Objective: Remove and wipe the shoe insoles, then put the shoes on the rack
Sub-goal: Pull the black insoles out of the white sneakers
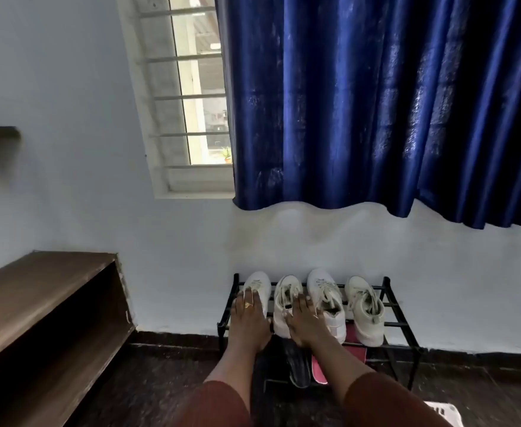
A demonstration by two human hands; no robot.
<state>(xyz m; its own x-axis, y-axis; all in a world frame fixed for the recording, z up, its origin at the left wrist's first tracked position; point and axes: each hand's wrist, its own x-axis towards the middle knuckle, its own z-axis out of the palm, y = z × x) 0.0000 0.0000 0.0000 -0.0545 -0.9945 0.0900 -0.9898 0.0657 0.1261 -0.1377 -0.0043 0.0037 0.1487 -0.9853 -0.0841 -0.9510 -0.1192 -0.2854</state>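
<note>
Four white shoes (311, 303) stood on the black rack (390, 298) top. Left hand (248, 318) lay flat, fingers spread, on the leftmost shoe (257, 286); right hand (305, 323) (also unclenched) rested between the two middle shoes.

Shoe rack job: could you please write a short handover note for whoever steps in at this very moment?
Left hand: laid flat on the leftmost white shoe, fingers spread, not gripping.
Right hand: laid flat across the second shoe and third shoe, also open.
Things: all four white shoes, including the fourth shoe, stand toes to the wall on the top tier of the black rack. A black sandal and a pink one lie below.
Done: shoes are racked.
Left: lift both hands away. No loose insoles or cloth are visible, so I cannot confirm the wiping.
</note>
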